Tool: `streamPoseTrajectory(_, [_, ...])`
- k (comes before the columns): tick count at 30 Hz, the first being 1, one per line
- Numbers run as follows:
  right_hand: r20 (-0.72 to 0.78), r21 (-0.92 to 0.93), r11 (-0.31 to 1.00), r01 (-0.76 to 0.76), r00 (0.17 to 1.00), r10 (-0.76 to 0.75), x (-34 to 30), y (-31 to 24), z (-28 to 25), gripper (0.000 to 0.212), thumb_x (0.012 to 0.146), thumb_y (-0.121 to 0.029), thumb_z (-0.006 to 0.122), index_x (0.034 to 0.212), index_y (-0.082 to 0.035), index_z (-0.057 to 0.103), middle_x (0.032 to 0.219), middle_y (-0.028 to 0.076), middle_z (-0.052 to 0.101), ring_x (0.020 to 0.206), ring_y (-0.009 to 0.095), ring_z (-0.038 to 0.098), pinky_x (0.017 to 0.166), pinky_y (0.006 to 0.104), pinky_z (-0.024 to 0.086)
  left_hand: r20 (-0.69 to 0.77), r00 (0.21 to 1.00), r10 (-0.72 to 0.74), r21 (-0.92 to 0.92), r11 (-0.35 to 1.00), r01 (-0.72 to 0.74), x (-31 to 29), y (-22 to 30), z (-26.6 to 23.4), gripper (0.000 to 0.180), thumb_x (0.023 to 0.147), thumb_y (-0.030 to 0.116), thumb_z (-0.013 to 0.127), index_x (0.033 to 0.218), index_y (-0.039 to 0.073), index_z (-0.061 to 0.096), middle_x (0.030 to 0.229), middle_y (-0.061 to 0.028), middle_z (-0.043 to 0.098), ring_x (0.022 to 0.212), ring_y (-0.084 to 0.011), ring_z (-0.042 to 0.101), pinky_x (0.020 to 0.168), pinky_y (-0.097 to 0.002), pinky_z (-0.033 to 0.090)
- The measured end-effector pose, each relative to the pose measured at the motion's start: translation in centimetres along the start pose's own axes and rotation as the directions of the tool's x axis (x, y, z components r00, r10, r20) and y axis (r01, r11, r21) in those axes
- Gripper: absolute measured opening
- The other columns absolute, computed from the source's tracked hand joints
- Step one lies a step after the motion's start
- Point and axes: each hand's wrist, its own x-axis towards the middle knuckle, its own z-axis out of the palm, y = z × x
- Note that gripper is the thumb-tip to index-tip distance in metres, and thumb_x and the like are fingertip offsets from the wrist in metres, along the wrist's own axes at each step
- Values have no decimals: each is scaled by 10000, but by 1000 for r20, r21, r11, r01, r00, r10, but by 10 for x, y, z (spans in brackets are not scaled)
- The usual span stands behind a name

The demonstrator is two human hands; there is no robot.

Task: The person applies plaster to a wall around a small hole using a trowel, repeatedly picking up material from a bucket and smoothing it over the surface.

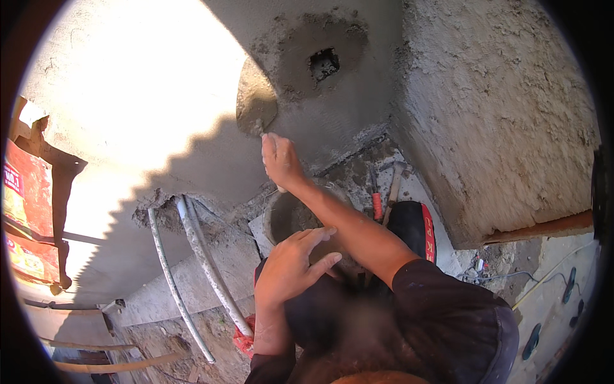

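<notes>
My right hand (281, 160) is closed round the handle of a trowel, reaching across to the upper middle. The mortar-smeared trowel blade (256, 102) points up in front of the grey plastered wall (204, 160), half in sun; whether it touches the wall I cannot tell. Right of the blade, a darker, rough patch surrounds a square hole (324, 64). My left hand (291, 264) hangs over the near side of a round bucket (279, 214) with grey mortar inside. Its fingers are stretched and its thumb stands apart, with nothing held.
A hammer (394, 185) and a red-handled tool (377, 203) lie right of the bucket. Two pale pipes (208, 265) come out of the wall's broken base at left. Torn red bags (29, 192) are at far left. A rough wall (499, 115) rises at right, with cables (550, 275) below.
</notes>
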Motion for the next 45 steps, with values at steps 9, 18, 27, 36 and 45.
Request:
streamPoseTrajectory(9, [278, -460, 861, 218, 956, -94, -45, 59, -90, 372, 1043, -259, 511, 841, 50, 559, 694, 275, 577, 739, 528, 576, 614, 499, 450, -26, 999, 18, 49, 999, -17, 0, 9, 2, 450, 903, 298, 738, 1249, 21, 665, 1197, -184, 707, 1092, -383, 674, 933, -431, 531])
streamPoseTrajectory(18, [274, -560, 803, 203, 960, -51, 6, 35, -139, 420, 1038, -319, 488, 886, 50, 616, 815, 316, 632, 830, 519, 629, 703, 554, 488, -43, 998, 39, 56, 998, -37, -1, 3, 5, 462, 891, 329, 736, 1243, 39, 669, 1172, -187, 711, 1069, -380, 675, 914, -437, 541])
streamPoseTrajectory(27, [59, -964, 262, -37, 935, 350, -119, -45, -270, 458, 998, -426, 525, 1002, 9, 670, 892, 310, 682, 898, 506, 658, 815, 574, 506, -64, 995, 77, 50, 996, -74, 4, 18, 8, 427, 875, 314, 746, 1207, 53, 683, 1154, -158, 719, 1040, -364, 680, 886, -430, 544])
streamPoseTrajectory(36, [101, -902, 430, 36, 987, 129, -35, -68, -246, 397, 914, -285, 707, 1227, -45, 668, 945, 188, 707, 921, 386, 682, 803, 491, 520, 375, 815, 442, 81, 860, -504, 22, 76, 15, 382, 881, 319, 746, 1084, 3, 674, 879, -150, 692, 884, -338, 699, 795, -460, 550])
streamPoseTrajectory(45, [189, -928, 327, 179, 982, -3, 108, -100, -144, 622, 866, -298, 726, 1392, -41, 517, 983, 242, 729, 1004, 440, 689, 875, 532, 538, 498, 855, 143, 224, 932, -286, 59, 32, 59, 358, 870, 321, 756, 947, -23, 693, 847, -208, 720, 862, -386, 719, 767, -484, 562])
